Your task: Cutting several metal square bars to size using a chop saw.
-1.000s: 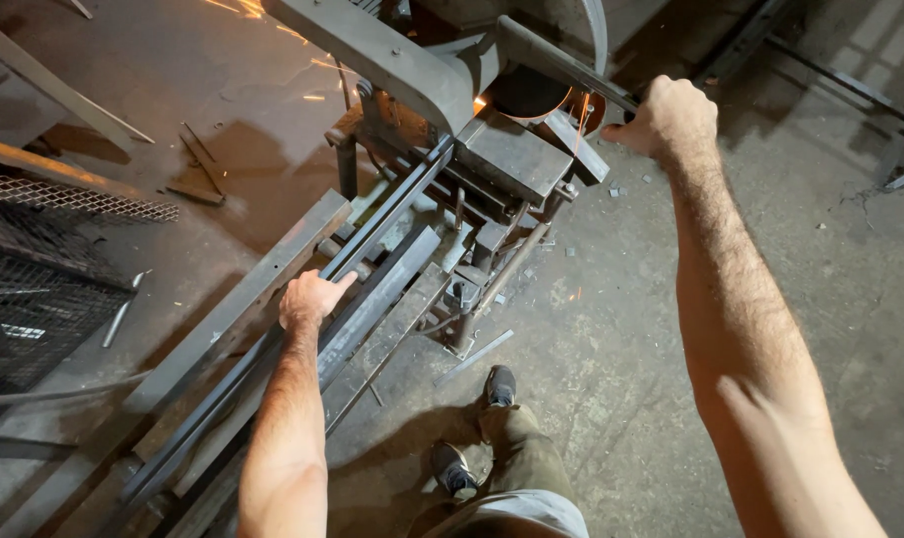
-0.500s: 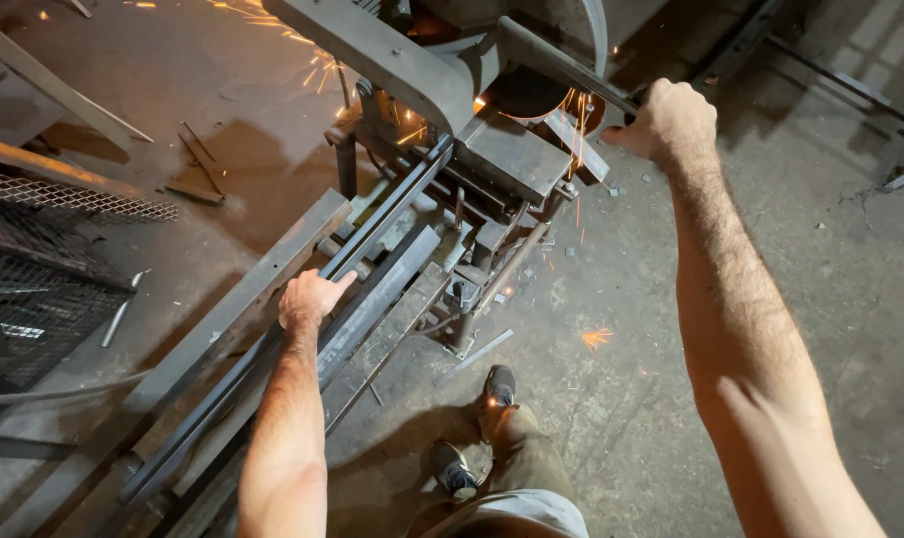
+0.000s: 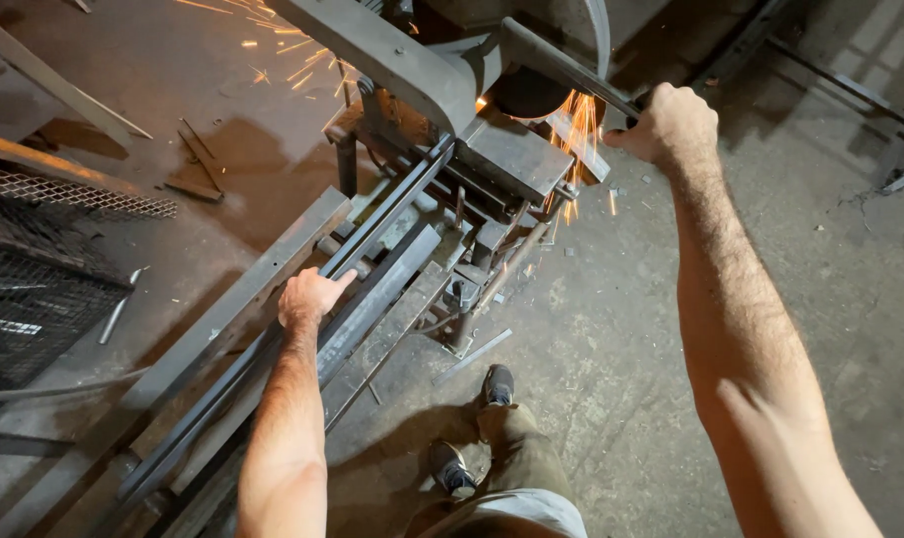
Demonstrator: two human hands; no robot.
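Cut's mid-way by the look of it: right hand (image 3: 668, 128) is fisted round the saw handle (image 3: 572, 72) at 1 o'clock, sparks (image 3: 578, 130) flying under the blade. Left hand (image 3: 308, 297) lies pressed flat on the long metal bar (image 3: 372, 234), holding it on the saw's bench (image 3: 273, 269). Bar isn't parted yet, far as I can see.
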